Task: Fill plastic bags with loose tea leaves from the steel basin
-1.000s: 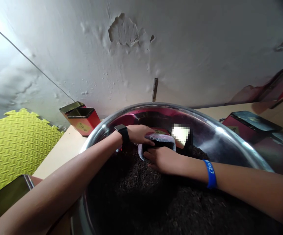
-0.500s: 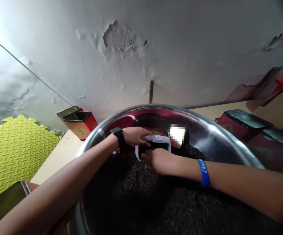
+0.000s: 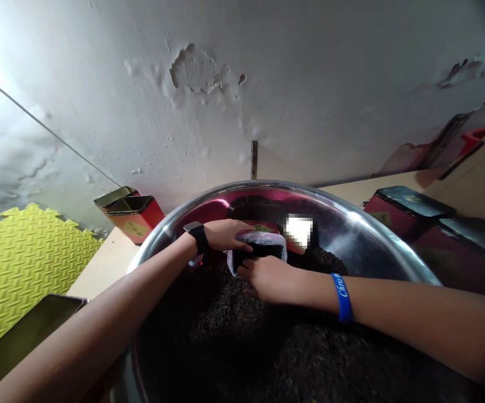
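Note:
Inside a large shiny metal basin [image 3: 347, 211], a red tin [image 3: 262, 226] with a yellow label lies tipped, its dark mouth facing me. A clear plastic liner [image 3: 263, 239] is folded out around the mouth. My left hand [image 3: 226, 234], with a black watch on the wrist, grips the tin's left upper side, thumb at the mouth. At the lower edge of the mouth is my right hand [image 3: 272, 278], wearing a blue wristband, its fingers curled; what they hold is hidden. Dark loose dried leaves, like tea [image 3: 225, 313], lie below and around both hands.
Open red tins [image 3: 135, 221] stand left of the basin, and more red tins [image 3: 410, 210] stand to the right. Another open tin [image 3: 24, 330] is at lower left. A yellow foam mat [image 3: 36, 263] and a peeling wall [image 3: 309, 84] lie beyond.
The view has shifted slightly, so the basin and tins sit a little further left. Both hands stay at the tin's mouth, with the right fingers slightly moved along its lower edge.

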Demonstrator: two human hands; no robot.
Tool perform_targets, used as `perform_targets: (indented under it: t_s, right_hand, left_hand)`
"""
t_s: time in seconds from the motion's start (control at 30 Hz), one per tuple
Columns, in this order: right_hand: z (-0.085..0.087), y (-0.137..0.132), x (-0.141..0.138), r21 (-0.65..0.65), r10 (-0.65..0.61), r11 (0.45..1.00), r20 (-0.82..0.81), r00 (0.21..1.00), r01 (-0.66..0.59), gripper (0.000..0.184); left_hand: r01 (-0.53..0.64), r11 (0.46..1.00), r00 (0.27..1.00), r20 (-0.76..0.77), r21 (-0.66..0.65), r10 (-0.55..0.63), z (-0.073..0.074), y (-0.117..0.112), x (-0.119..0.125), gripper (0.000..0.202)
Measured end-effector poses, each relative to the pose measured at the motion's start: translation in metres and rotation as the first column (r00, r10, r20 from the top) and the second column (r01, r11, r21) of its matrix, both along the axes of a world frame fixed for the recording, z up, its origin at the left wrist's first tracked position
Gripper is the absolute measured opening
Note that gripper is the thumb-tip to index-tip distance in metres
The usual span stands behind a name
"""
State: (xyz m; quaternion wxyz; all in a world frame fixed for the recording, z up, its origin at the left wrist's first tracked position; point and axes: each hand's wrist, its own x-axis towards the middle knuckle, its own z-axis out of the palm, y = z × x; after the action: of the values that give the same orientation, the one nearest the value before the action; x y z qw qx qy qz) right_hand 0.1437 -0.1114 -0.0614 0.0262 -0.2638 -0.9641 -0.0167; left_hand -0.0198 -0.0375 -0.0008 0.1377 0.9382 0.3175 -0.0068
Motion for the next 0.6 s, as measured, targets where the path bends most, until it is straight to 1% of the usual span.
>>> perform_targets:
  t_s: [0.13, 0.3, 0.4, 0.47, 0.53, 0.6]
  right_hand:
    - [0.001, 0.000, -0.001, -0.003, -0.003, 1.000, -0.021, 1.000, 0.003, 0.030]
    - [0.006, -0.002, -0.002, -0.016, -0.024, 1.000, -0.040, 0.999, 0.023, 0.037]
    - [0.010, -0.003, -0.007, 0.020, -0.007, 1.000, -0.099, 0.995, 0.009, 0.041]
    - [0.014, -0.005, -0.011, 0.051, 0.043, 0.998, -0.132, 0.990, -0.037, 0.035]
    - [0.017, -0.007, -0.014, 0.070, 0.122, 0.991, -0.129, 0.984, -0.114, 0.027]
    - [0.017, -0.013, -0.017, 0.043, 0.218, 0.976, -0.102, 0.971, -0.215, 0.022]
  left_hand:
    - [-0.012, 1.000, 1.000, -0.007, 0.005, 0.013, 0.000, 0.001, 0.000, 0.059]
    - [-0.020, 1.000, 1.000, -0.004, 0.015, 0.020, 0.001, 0.001, 0.001, 0.051]
    - [-0.035, 0.999, 0.999, 0.002, 0.020, 0.035, 0.004, 0.002, -0.001, 0.048]
    - [-0.050, 0.999, 0.999, 0.003, 0.021, 0.050, 0.006, 0.002, -0.003, 0.046]
    - [-0.079, 0.997, 0.997, 0.003, 0.017, 0.079, 0.007, 0.003, -0.005, 0.046]
    - [-0.102, 0.995, 0.995, -0.001, 0.008, 0.102, 0.008, 0.003, -0.007, 0.048]
